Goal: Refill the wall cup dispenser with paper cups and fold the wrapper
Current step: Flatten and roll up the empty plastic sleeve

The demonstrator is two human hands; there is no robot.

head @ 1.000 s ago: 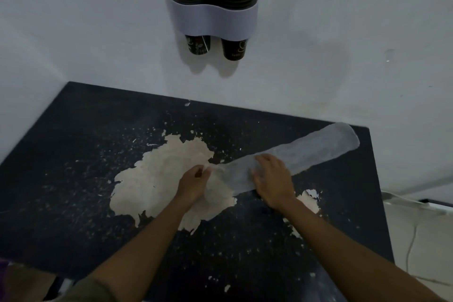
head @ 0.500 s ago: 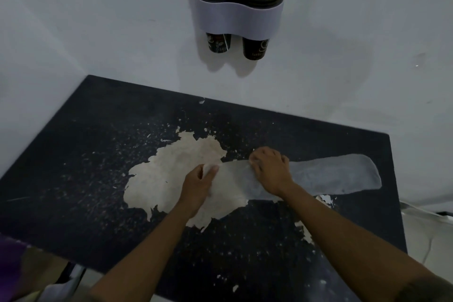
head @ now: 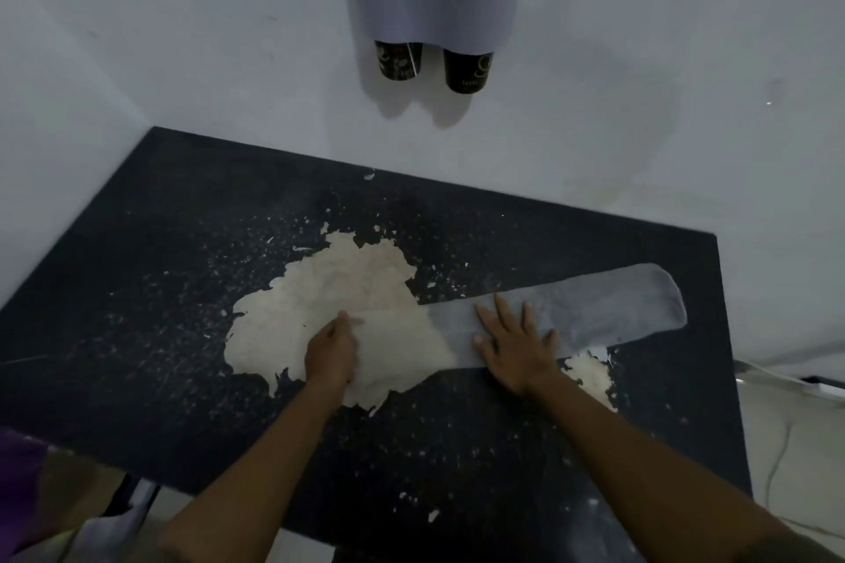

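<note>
Long translucent plastic wrapper (head: pixel 594 311): limp, slippery. Your right hand (head: pixel 514 345) presses it flat, open; left hand (head: pixel 330 350) pinches its left end. Fold from there.

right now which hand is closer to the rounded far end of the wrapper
Right. The right hand lies flat on the wrapper near its middle; the left hand grips the opposite end, over the worn pale patch of the table.

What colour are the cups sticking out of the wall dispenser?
Black with pale print, seen in the head view: cups.
</note>
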